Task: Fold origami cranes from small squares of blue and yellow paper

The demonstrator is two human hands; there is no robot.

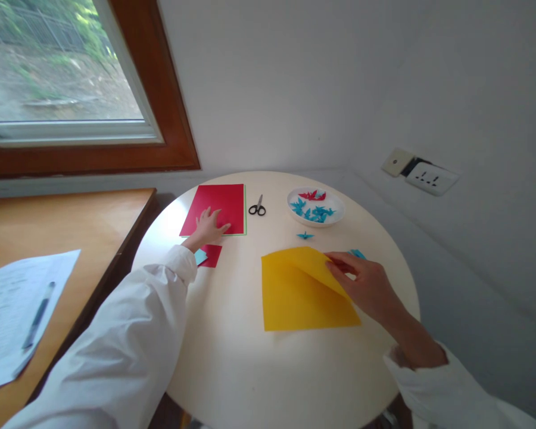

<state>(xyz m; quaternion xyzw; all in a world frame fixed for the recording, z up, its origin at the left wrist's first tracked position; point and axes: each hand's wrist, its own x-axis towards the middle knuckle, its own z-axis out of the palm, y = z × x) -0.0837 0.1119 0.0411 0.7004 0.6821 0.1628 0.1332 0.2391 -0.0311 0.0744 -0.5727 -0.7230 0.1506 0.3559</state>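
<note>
A yellow paper sheet (295,295) lies on the round white table (250,357), its upper right corner lifted and bent over. My right hand (361,283) pinches that corner. My left hand (209,226) rests flat, fingers spread, on the lower edge of a stack of red paper (218,205) at the table's far left. Small red and blue paper squares (208,256) lie just below that hand, beside my white sleeve.
Black scissors (258,208) lie right of the red stack. A white plate (315,207) holds several blue and red folded cranes; one blue crane (304,236) sits in front of it. A wooden desk (71,226) with a printed sheet and pen (38,316) stands at left.
</note>
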